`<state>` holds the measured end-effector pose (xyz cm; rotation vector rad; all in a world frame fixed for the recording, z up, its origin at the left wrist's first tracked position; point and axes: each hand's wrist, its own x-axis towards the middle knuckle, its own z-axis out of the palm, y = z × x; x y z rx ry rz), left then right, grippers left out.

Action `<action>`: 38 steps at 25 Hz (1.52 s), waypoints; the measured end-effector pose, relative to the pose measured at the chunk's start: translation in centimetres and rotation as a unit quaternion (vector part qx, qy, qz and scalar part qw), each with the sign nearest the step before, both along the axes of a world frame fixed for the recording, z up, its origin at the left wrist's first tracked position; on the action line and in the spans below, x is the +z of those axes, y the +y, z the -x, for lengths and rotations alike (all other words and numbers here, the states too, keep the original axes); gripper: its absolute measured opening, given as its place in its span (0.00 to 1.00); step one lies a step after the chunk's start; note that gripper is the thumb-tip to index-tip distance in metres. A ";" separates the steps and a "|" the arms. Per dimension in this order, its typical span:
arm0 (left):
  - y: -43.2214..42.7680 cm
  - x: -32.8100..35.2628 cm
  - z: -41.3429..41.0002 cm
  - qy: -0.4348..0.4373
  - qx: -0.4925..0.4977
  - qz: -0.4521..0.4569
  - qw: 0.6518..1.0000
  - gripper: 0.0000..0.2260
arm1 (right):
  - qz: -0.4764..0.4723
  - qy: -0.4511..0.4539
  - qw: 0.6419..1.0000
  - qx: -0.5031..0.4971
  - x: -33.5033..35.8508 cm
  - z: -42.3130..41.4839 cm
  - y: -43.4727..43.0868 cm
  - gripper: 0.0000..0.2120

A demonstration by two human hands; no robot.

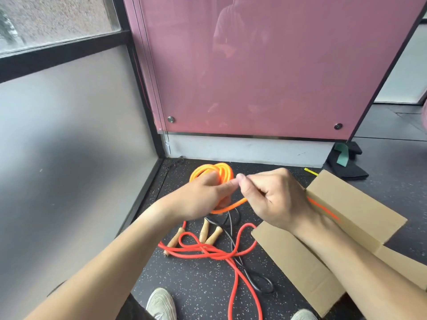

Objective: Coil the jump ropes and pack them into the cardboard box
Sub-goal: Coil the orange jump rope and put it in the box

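— Status on the orange rope [221, 169]?
— Mid-coil. Left hand [203, 195] grips the finished loops, fingers curled round the bundle, lifted off the floor [196, 285] at the far side. Likely so the turns can't spring open.
— Right hand [273, 200]?
— Closed to a pinch on the free strand, just beside the left thumb. The tail passes under the wrist and out to the right, across the cardboard box [346, 204]. My read: it's feeding the next turn onto the bundle.
— Box ready?
— It sits on the floor at the right, under the right forearm, flaps spread. The inside isn't visible, so I can't tell if anything is packed.
— Other ropes?
— 2 more lie loose on the floor, on the near side of the hands: red rope [217, 254] and black rope [232, 234], crossed over each other, wooden handles [204, 230] among them. Judgement: 1 of 3 partly coiled, 0 confirmed in the box.
— Risk?
— The orange tail draped over the box edge may snag when pulled in. Red and black probably need separating before coiling.
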<state>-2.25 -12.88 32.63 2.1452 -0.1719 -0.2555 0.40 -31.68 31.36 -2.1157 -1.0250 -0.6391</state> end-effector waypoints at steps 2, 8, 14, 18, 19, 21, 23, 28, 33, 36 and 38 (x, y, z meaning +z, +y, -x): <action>-1.4 -0.3 0.8 0.040 -0.074 -0.036 0.996 0.17 | -0.006 -0.013 1.000 0.006 -0.5 0.4 0.4 0.25; -4.0 -0.1 1.0 0.272 -0.047 0.314 0.908 0.29 | -0.078 0.011 0.991 -0.108 -0.3 -1.4 -0.5 0.28; -2.6 1.0 1.8 0.238 -0.172 0.420 0.859 0.21 | -0.054 0.187 0.969 -0.153 -1.3 -1.8 -0.3 0.31; -1.2 1.4 1.2 0.221 -0.145 0.543 0.797 0.20 | -0.183 0.437 0.880 0.034 -1.2 0.7 1.8 0.37; -1.0 1.5 1.2 0.213 -0.126 0.553 0.795 0.20 | -0.193 0.463 0.863 0.058 -1.2 1.1 2.1 0.43; -0.9 1.6 1.3 0.191 -0.084 0.551 0.808 0.19 | -0.201 0.477 0.853 0.065 -1.1 1.5 2.4 0.47; -1.4 1.9 1.4 0.166 -0.028 0.523 0.835 0.19 | -0.208 0.474 0.854 0.058 -1.1 1.2 2.4 0.45; -2.6 2.0 1.3 0.056 0.081 0.397 0.913 0.21 | -0.175 0.388 0.902 0.073 -1.7 0.5 2.0 0.44; -2.7 1.1 0.8 -0.059 0.151 0.281 0.946 0.23 | -0.156 0.292 0.941 -0.072 -1.7 0.7 1.7 0.24; -2.9 1.3 1.0 -0.020 0.159 0.354 0.921 0.20 | -0.166 0.351 0.921 0.019 -0.8 0.9 1.6 0.26; -2.5 1.8 1.0 0.022 0.140 0.418 0.897 0.19 | -0.262 0.426 0.861 0.091 -0.5 0.6 1.4 0.22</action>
